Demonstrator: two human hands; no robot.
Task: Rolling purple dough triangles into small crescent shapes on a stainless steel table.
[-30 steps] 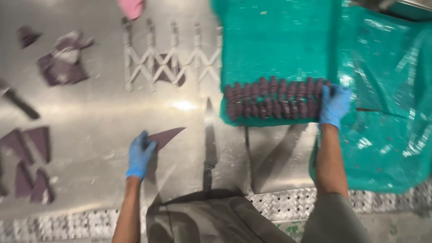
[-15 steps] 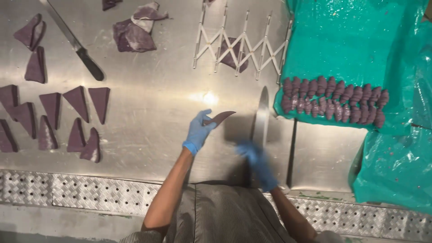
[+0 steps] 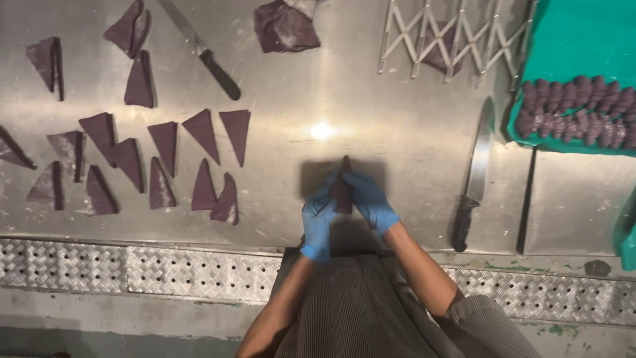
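Both hands wear blue gloves and are close together near the front edge of the shiny metal tabletop (image 3: 371, 86). The left hand (image 3: 319, 222) and the right hand (image 3: 371, 201) are wrapped around one dark purple piece (image 3: 342, 189) that points up like a cone. Many flat purple triangles (image 3: 165, 159) lie toward the left edge. A big knife (image 3: 472, 182) lies just to the right. A row of purple rolls (image 3: 576, 109) sits on a green sheet (image 3: 583, 40) at the back right corner.
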